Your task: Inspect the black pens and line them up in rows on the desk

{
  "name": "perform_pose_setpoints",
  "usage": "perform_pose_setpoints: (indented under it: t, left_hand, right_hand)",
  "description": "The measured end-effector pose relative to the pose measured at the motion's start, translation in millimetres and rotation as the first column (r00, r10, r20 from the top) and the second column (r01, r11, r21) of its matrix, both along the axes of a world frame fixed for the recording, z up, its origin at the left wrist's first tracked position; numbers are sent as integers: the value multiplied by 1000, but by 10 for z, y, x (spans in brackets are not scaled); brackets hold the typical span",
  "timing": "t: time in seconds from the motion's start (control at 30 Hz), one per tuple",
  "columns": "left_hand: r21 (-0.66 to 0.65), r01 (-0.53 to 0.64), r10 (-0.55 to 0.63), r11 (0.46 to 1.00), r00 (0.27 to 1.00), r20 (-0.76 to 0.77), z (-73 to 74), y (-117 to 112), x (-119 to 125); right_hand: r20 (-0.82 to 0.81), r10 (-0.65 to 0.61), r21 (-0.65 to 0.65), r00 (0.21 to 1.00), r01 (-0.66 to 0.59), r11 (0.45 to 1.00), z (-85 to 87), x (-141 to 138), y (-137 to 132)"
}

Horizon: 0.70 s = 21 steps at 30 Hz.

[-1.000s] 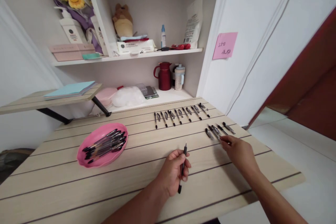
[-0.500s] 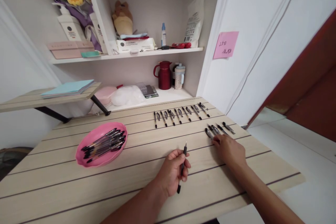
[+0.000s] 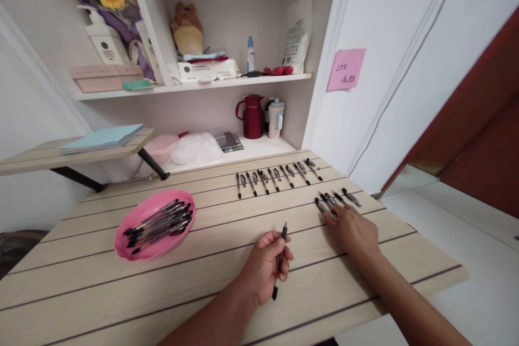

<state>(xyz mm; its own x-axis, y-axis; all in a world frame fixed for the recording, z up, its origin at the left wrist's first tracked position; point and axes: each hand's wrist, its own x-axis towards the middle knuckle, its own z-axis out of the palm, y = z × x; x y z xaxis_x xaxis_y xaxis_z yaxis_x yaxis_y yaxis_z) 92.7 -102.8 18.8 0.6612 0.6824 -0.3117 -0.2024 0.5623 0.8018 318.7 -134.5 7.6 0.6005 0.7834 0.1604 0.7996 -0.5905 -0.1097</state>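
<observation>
My left hand (image 3: 265,267) is closed around a black pen (image 3: 279,259), tip pointing away from me, just above the wooden table (image 3: 101,281). My right hand (image 3: 352,230) rests on the table to the right. Its fingertips touch the near ends of a short row of black pen caps (image 3: 332,200). The fingers are bent together and hide what they touch. A longer row of pens and caps (image 3: 275,175) lies farther back.
A pink dish (image 3: 156,223) with several black pens sits at the left. Behind the table a shelf holds a red jug (image 3: 252,116), a cup, a white bag and boxes. A pink note (image 3: 346,69) is stuck on the white wall. The table's right edge lies close to my right arm.
My right hand has slid left along the short row of caps, from its right end to its left end. The left hand with the pen has hardly moved.
</observation>
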Motion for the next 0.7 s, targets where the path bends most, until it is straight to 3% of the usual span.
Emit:
perform_pose_setpoints:
  t: [0.7]
  left_hand:
    - [-20, -9, 9, 1000, 1000, 13, -10, 6, -3]
  right_hand:
    - [38, -12, -3, 999, 12, 1000, -40, 35, 42]
